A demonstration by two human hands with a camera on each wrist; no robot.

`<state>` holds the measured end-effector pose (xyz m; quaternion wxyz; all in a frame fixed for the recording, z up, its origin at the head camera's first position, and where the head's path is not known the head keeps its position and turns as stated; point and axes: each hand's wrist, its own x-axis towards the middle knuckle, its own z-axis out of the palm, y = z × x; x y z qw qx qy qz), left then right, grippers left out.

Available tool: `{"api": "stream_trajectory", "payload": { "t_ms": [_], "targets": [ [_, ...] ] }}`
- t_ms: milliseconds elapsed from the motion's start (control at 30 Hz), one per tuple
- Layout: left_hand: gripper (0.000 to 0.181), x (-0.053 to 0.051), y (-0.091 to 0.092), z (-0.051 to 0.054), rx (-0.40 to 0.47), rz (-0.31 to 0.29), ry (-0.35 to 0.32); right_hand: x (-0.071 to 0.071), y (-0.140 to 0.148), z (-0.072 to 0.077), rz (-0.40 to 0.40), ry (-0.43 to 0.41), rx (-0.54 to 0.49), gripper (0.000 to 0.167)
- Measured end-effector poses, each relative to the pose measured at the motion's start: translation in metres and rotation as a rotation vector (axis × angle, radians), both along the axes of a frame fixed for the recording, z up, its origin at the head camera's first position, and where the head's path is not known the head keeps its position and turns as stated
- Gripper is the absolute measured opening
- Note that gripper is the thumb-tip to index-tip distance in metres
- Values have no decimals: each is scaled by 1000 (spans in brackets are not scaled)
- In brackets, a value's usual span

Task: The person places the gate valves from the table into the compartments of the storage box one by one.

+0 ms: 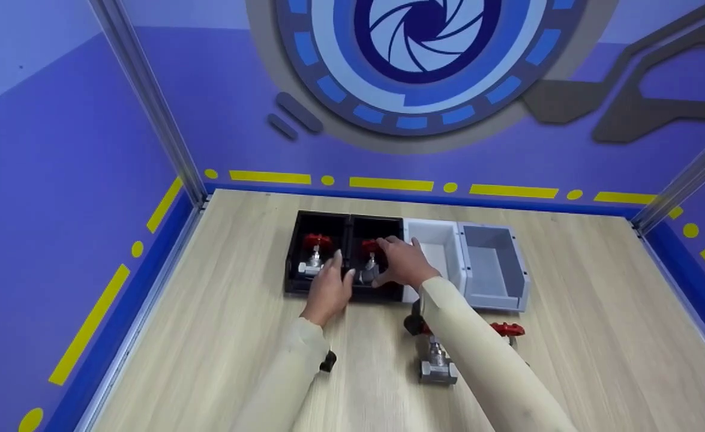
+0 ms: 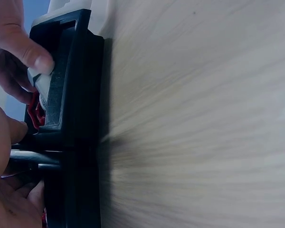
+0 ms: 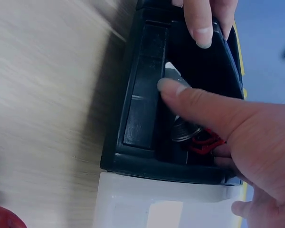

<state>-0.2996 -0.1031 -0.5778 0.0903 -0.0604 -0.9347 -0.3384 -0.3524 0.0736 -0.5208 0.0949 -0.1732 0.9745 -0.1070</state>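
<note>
My right hand [image 1: 406, 263] reaches into the second black bin [image 3: 145, 85] and holds a red-wheeled metal valve [image 1: 369, 273]. Its thumb lies along the grey body and its fingers are at the red wheel [image 3: 206, 142]. The left hand [image 1: 328, 291] is over the wall between the two black bins, fingers extended, its fingertips beside the valve without gripping it. Another valve [image 1: 312, 266], also red-wheeled, stands in the left black bin [image 1: 292, 282], partly behind the left hand. In the left wrist view, the left hand [image 2: 4, 175] straddles the divider.
Joined on the right of the black bins are a white bin [image 1: 442, 240] and a grey bin [image 1: 490, 302]. On the wooden table in front, a valve [image 1: 438, 369] stands beside my right forearm, with another red wheel [image 1: 508, 329] beyond the sleeve. Blue-purple walls surround the table.
</note>
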Motion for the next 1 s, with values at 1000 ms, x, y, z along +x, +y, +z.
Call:
{"api": "stream_trajectory", "payload": {
  "t_ms": [1000],
  "targets": [
    [56,1,2,0,-10,15,26,-2,0,0,15,-13,76,101]
  ]
}}
